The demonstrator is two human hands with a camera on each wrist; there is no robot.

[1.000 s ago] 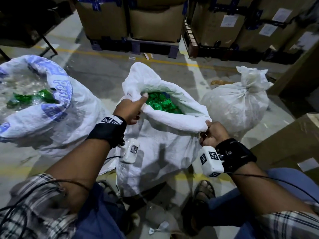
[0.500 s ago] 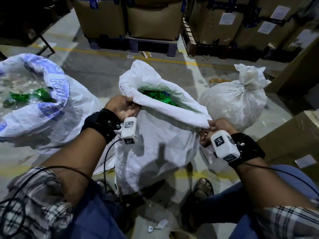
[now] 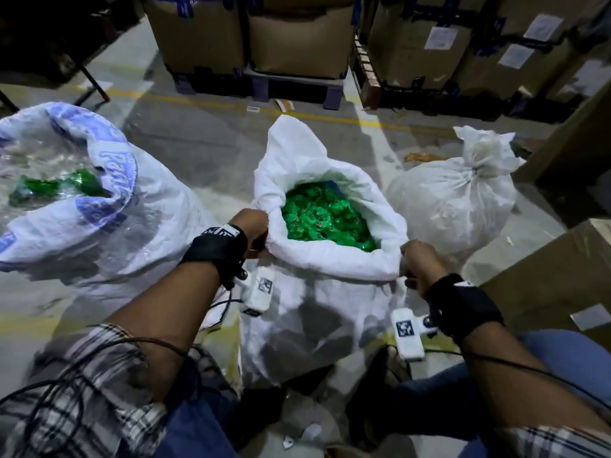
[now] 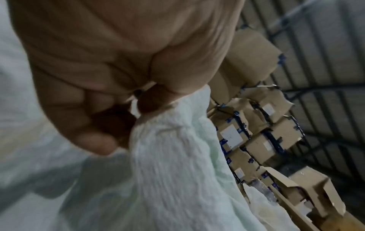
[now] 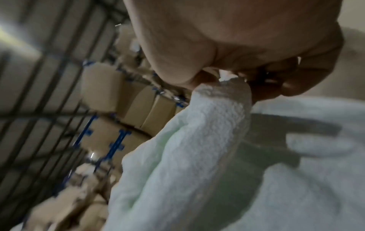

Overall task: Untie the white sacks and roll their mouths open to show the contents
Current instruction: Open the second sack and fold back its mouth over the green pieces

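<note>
On the floor (image 3: 211, 140) at the far left stands a printed sack (image 3: 109, 233), white with blue lettering, its mouth already rolled down around clear plastic and a few green scraps (image 3: 56, 186).

Just right of it is the middle sack (image 3: 330, 312), plain white, standing upright between the person's knees. Its mouth is open and its rim (image 3: 334, 259) is rolled outward into a thick cuff on the near side, while the far-left part of the rim rises in a loose peak. Inside lies a heap of green pieces (image 3: 325, 218).

The left hand (image 3: 253, 228) grips the left end of the cuff; the left wrist view shows its fingers (image 4: 94, 140) curled around the bunched white fabric, with the thumb pressed onto it. The right hand (image 3: 418, 264) grips the right end of the cuff, and in the right wrist view its fingers (image 5: 292, 87) and thumb pinch the rolled edge. The two hands are well apart, one at each side of the mouth.

Farther right, near but not touching the middle sack, sits a tied sack (image 3: 453, 206), its neck knotted shut at the top.

Behind all three, cartons (image 3: 297, 31) stand on pallets along a yellow floor line. Another carton (image 3: 555, 276) is at the right edge.
</note>
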